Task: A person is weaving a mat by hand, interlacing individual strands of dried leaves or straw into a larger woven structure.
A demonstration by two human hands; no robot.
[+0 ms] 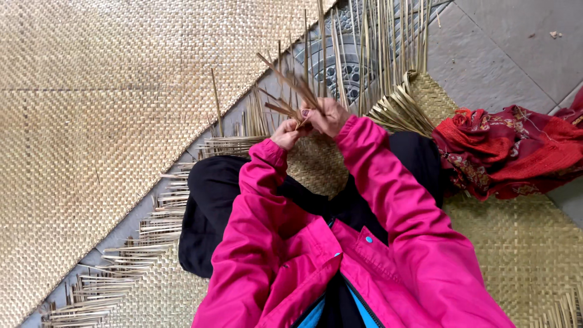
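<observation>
Right hand (331, 116) and left hand (286, 133) both pinch loose straw strips (290, 82) at the mat edge (316, 161) over the knees; I judge weaving underway, next needing a strip folded across.

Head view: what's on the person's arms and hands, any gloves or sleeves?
Both arms wear bright pink jacket sleeves with gathered cuffs at the wrists. The left hand and right hand are bare, no gloves. One nail on the right hand looks painted dark.

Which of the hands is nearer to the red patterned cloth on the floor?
Right. The right hand is closer to the red cloth; the left hand sits just beyond it, farther away.
</observation>
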